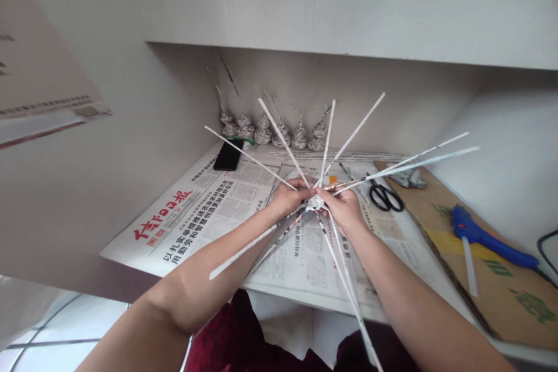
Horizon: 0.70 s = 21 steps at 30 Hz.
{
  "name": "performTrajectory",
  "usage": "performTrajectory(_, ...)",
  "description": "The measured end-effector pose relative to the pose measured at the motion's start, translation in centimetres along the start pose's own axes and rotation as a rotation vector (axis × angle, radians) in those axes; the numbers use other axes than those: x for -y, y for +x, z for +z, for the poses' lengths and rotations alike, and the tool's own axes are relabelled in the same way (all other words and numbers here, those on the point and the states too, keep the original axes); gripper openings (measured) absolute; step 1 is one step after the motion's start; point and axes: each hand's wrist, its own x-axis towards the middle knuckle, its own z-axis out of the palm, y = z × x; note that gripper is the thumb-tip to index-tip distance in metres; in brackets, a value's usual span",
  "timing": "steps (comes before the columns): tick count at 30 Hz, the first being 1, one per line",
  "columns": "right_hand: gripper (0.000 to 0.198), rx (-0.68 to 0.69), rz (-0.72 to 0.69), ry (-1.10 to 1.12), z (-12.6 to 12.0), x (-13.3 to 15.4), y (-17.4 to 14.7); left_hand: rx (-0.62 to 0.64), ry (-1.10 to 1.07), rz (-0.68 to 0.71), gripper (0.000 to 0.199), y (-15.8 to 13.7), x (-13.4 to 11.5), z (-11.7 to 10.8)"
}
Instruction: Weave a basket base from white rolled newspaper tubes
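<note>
Several thin rolled-paper sticks spread like spokes from a small woven paper hub point(315, 203), held up over the newspaper point(244, 209). My left hand point(288, 198) grips the hub's left side, its fingers closed on the paper strips. From the right, my right hand point(342, 204) pinches the hub with its thumb on top. One long stick point(349, 285) points down toward my lap, while another point(244, 248) lies across my left forearm. The other sticks fan up and outward beyond both hands. My fingertips partly hide the weaving.
Several gourd-shaped woven paper pieces point(263, 130) stand along the back wall. A black phone point(228, 154) lies at the left. Black-handled scissors point(386, 196) rest right of my hands, near cardboard point(488, 279) bearing a blue glue gun point(488, 239). A shelf panel point(349, 6) overhangs the back.
</note>
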Motion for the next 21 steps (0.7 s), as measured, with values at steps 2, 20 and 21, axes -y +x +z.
performTrajectory(2, 0.032, -0.016, 0.026, 0.020, 0.2, 0.2, -0.1, -0.012, -0.030, -0.023, 0.023, 0.0, 0.0, 0.1)
performTrajectory(20, 0.009, -0.013, 0.334, 0.142, 0.3, 1.8, -0.3, -0.073, 0.139, 0.097, 0.014, -0.3, -0.4, 0.2)
performTrajectory(21, 0.009, -0.004, 0.345, 0.144, 0.3, 1.9, -0.3, -0.073, 0.154, 0.094, 0.014, -0.3, -0.4, 0.2)
